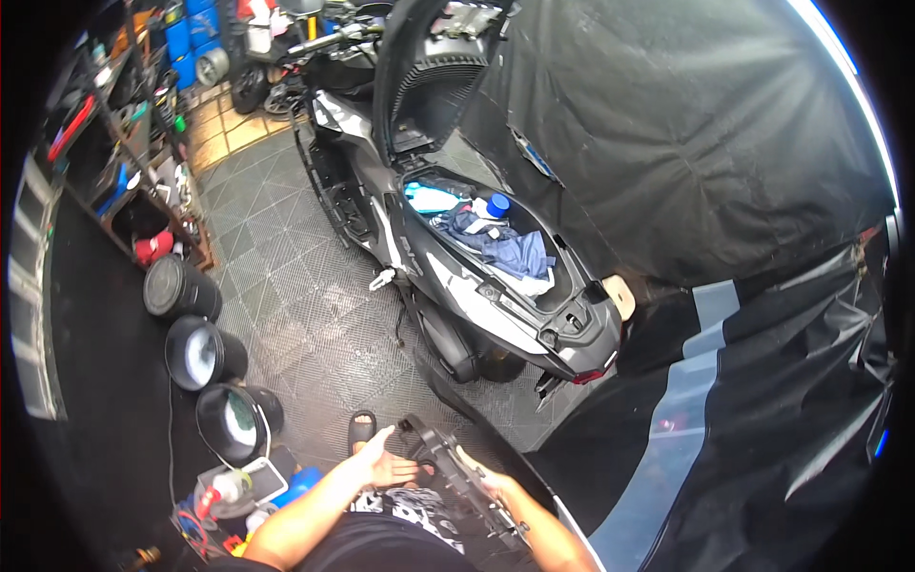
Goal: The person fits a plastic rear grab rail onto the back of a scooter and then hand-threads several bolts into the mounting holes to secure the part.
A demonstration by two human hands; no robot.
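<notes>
A right hand (490, 479) clasps a long black part (456, 475), the left hand (387, 467) open just beside it. A scooter (469, 302) stands ahead, seat (434, 95) raised.

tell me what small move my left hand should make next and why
Probably curl the left hand around the near edge of the long black part: the right hand holds its right side, while the left is open beside it, fingers extended.
</notes>
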